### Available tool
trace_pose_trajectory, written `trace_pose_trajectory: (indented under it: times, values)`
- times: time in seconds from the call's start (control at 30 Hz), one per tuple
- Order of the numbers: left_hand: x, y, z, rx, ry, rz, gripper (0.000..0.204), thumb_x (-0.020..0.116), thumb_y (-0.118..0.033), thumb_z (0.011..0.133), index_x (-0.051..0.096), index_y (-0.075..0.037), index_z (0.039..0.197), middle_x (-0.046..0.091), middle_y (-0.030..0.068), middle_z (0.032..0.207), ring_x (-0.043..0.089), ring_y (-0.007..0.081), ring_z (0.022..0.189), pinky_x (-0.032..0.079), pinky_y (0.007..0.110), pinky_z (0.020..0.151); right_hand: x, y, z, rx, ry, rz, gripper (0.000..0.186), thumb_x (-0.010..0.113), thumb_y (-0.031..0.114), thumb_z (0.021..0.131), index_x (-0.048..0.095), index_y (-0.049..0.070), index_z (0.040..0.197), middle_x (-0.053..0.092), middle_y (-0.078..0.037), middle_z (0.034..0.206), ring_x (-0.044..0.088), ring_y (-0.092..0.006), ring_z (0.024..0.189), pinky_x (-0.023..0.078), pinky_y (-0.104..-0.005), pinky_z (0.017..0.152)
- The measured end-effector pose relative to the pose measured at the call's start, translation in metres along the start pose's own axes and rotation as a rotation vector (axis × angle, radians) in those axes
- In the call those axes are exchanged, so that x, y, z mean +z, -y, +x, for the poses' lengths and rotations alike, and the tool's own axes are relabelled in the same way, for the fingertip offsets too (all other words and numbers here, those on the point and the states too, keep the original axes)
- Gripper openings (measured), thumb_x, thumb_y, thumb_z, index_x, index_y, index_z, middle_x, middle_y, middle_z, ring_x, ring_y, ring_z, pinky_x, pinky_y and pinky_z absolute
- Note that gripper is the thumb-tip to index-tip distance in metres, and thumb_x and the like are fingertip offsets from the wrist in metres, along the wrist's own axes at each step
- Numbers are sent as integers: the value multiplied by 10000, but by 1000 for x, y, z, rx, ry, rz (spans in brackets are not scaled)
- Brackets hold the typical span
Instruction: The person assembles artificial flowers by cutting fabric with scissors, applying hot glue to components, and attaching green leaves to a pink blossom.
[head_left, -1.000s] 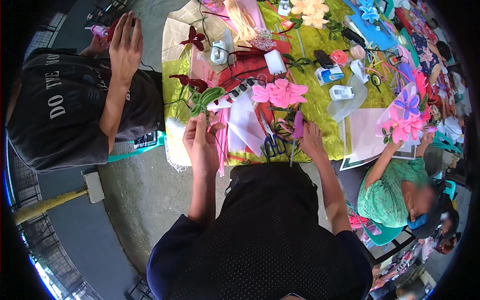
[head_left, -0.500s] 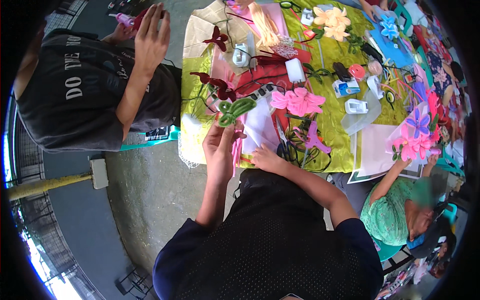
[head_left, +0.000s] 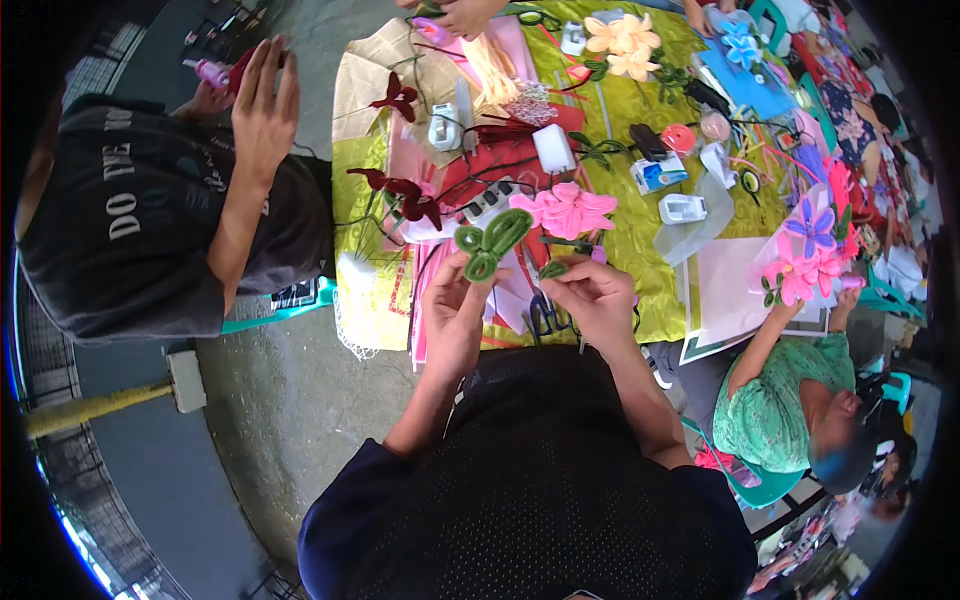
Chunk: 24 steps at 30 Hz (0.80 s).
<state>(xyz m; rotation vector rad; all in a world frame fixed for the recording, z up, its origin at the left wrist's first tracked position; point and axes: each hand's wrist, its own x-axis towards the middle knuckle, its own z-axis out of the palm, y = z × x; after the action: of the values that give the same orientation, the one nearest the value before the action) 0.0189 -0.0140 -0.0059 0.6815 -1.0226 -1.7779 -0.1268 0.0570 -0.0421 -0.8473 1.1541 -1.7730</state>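
My left hand (head_left: 452,318) is closed on a green fuzzy three-looped leaf piece (head_left: 500,240), raised just over the table's near edge. Pinched between the fingertips of my right hand (head_left: 600,305) is a smaller green fuzzy leaf (head_left: 553,270), close beside the looped piece. Beyond them lie a pink fuzzy flower (head_left: 565,210), dark red flowers (head_left: 415,203) and a power strip (head_left: 488,198). Dark-blue-handled scissors (head_left: 543,318) are partly hidden near my right hand.
The yellow-green table (head_left: 650,305) holds tape dispensers (head_left: 683,209), wires, sheets and flowers. A person in black (head_left: 130,220) is at left. At right, another in green (head_left: 760,415) holds a bouquet (head_left: 810,250). Another person's hands (head_left: 455,18) reach over the far edge.
My right hand has left the pink glue gun, moved inward and taken a small green leaf. My left hand still holds the looped piece, now lower. Another person's hands appear further in at top.
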Motion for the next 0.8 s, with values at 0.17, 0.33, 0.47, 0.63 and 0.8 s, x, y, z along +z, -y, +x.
trace_pose_trajectory:
  times: [0.17, 0.33, 0.47, 0.63, 0.8]
  values:
    - [20, 14, -2, -50, 182, -11, 279, 529, 2, 855, 474, 4, 1129, 554, 126, 1104, 541, 216, 1043, 444, 394, 915, 9, 35, -5, -337, -91, -141, 180, 609, -138, 745, 582, -56, 903, 575, -154, 1008, 586, -162, 888, 484, -245, 754]
    - [35, 23, -6, -80, 202, -46, 286, 532, 63, 834, 478, 21, 1112, 554, 96, 1085, 532, 177, 1025, 410, 317, 909, 12, 37, -18, -353, -230, -207, 186, 608, -119, 752, 583, -59, 927, 578, -158, 1008, 592, -151, 874, 482, -235, 725]
    - [39, 26, -11, -71, 198, -43, 290, 541, 90, 821, 487, 26, 1098, 544, 78, 1081, 516, 159, 1030, 399, 293, 900, 17, 43, -19, -393, -264, -153, 206, 596, -113, 769, 568, -65, 968, 565, -158, 1034, 586, -153, 902, 479, -229, 749]
    - [36, 29, -10, -48, 219, -23, 291, 548, 104, 811, 495, 25, 1087, 537, 73, 1080, 517, 158, 1022, 405, 297, 899, 17, 44, -21, -388, -251, -168, 211, 583, -114, 781, 564, -68, 986, 559, -157, 1048, 581, -156, 924, 476, -229, 767]
    - [38, 28, -11, -15, 222, -8, 301, 547, 114, 807, 498, 14, 1087, 537, 69, 1073, 515, 157, 1021, 413, 304, 900, 17, 45, -22, -372, -257, -177, 208, 584, -111, 781, 569, -65, 984, 563, -155, 1044, 576, -160, 932, 472, -230, 768]
